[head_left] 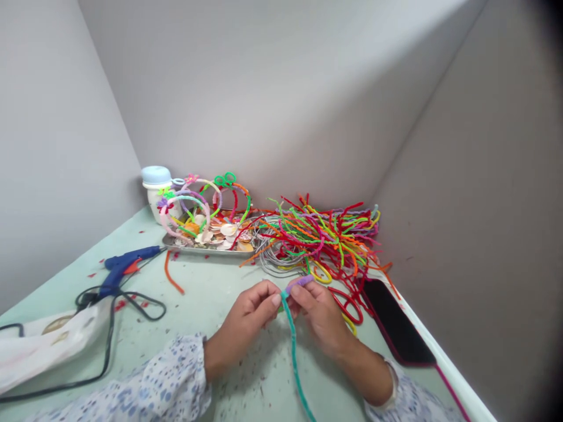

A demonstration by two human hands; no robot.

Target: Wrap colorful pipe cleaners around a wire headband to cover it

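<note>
Over the middle of the table, my left hand (pixel 253 310) pinches the upper end of a teal pipe cleaner (pixel 294 349). Its long tail hangs down toward me past the lower edge of the view. Close beside it, my right hand (pixel 320 313) has thumb and fingers closed on a purple pipe cleaner piece (pixel 300 282). The teal and purple pieces meet between my fingertips; whether they are twisted together I cannot tell. A bit of green shows beneath the fingers, mostly hidden.
Behind my hands lie a heap of coloured pipe cleaners (pixel 334 231) and a metal tray (pixel 211 252) with shells and decorated headbands. A blue glue gun (pixel 125 264) with its cord is at left, near a white bag (pixel 53 346). Scissors (pixel 349 305) and a phone (pixel 398 322) lie at right.
</note>
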